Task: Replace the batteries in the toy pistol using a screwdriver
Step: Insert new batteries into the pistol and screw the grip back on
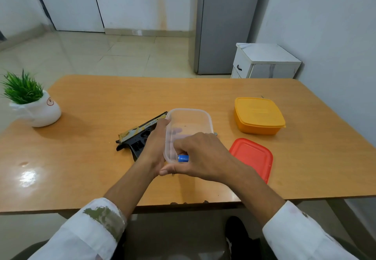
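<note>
Nearest, a blue battery [183, 158] is pinched between the curled fingers and thumb of the right hand [203, 156], just over the near rim of a clear tub [210, 119]. The tub's left wall is gripped by the left hand [156, 139], with the fingers hooked over the edge. The battery is judged small, light, stiff and smooth, so it is best taken across its round body, with the ends left free. Just left of the tub, partly hidden by the left hand, the toy pistol [138, 135] is laid on its side; it is judged a light, hard plastic shell, best held by the grip or barrel. No screwdriver can be made out for certain. A red lid [252, 156] is laid just right of the tub, and a closed orange box [258, 117] farther back. The table [101, 101] is glossy wood, likely slippery. A potted plant [38, 109] is set at its far left; beyond, a tiled floor [101, 52] and a white cabinet [264, 62] are seen.
</note>
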